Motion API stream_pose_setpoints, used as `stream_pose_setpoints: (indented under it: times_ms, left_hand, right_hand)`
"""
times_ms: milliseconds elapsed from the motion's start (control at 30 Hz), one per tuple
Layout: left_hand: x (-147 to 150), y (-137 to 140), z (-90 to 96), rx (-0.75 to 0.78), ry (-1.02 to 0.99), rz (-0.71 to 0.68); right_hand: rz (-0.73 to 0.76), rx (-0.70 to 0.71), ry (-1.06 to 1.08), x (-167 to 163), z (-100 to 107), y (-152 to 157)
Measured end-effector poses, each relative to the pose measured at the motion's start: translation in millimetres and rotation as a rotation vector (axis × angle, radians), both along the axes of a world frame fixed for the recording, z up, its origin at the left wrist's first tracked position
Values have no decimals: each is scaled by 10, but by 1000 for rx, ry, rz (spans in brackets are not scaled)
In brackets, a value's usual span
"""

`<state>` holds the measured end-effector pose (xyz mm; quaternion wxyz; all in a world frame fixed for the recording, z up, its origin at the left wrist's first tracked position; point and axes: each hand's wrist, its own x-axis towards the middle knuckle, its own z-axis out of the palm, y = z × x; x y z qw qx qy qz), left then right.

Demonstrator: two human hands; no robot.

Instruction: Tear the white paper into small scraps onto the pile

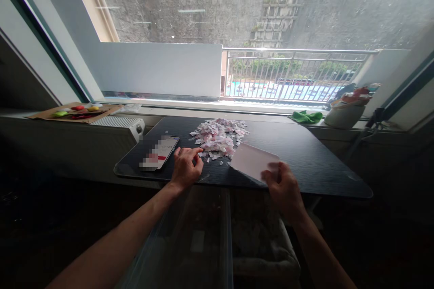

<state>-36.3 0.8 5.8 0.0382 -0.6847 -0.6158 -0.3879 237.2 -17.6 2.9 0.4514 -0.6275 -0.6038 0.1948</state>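
A loose heap of small torn paper scraps (219, 137), white and pinkish, lies on the dark table (288, 140). My left hand (187, 165) is at the near left edge of the heap, its fingers curled and the index fingertip by the scraps. Whatever may be between those fingers is too small to make out. My right hand (283, 185) grips the right end of a thin white rectangular card (252, 159), held tilted over the table just right of the heap. Left of my left hand lies a phone (162, 152) with its screen lit and partly blurred out.
Below the table's front edge stand a clear plastic bin (190, 239) and a lined container (264, 253). A green cloth (307, 117) and a pale bucket (344, 113) sit on the right sill. Cardboard with colourful items (76, 113) rests at left, beside a radiator (118, 131).
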Motion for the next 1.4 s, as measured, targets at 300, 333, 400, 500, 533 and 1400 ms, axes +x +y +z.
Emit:
stream_pose_setpoints:
  times_ms: [300, 333, 400, 500, 533, 1400]
  left_hand:
    - [-10, 6, -11, 13, 3, 3]
    - [-11, 7, -12, 14, 7, 5]
    - [-11, 9, -13, 16, 16, 4]
    - [-13, 10, -16, 21, 24, 5]
    - [-14, 10, -17, 23, 25, 7]
    - [-7, 0, -14, 25, 12, 5]
  right_hand:
    - [-81, 42, -182, -71, 234, -20]
    - [-90, 42, -201, -63, 258, -37]
    - [-121, 59, -228, -49, 290, -68]
    - [-113, 105, -226, -61, 307, -63]
    - [-87, 116, -224, -75, 308, -44]
    - [31, 255, -226, -209, 203, -117]
